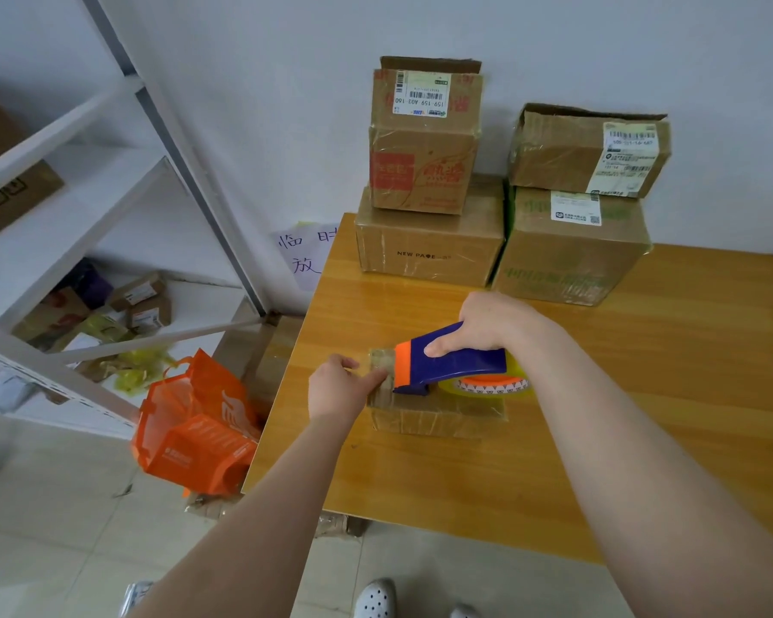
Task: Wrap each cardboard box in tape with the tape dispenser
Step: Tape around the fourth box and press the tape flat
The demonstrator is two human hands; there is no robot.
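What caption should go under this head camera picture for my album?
Right hand holds the tape dispenser on a small box; left hand pinches its edge.

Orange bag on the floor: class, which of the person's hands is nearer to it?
Left. The left hand holds the left end of the small box, toward the orange bag; the right hand grips the tape dispenser farther right.

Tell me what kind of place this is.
Probably a small parcel packing or storage room. Labelled cardboard boxes are stacked against the wall on a wooden table, white shelving holds more parcels, and the right hand grips a tape dispenser over a small box.
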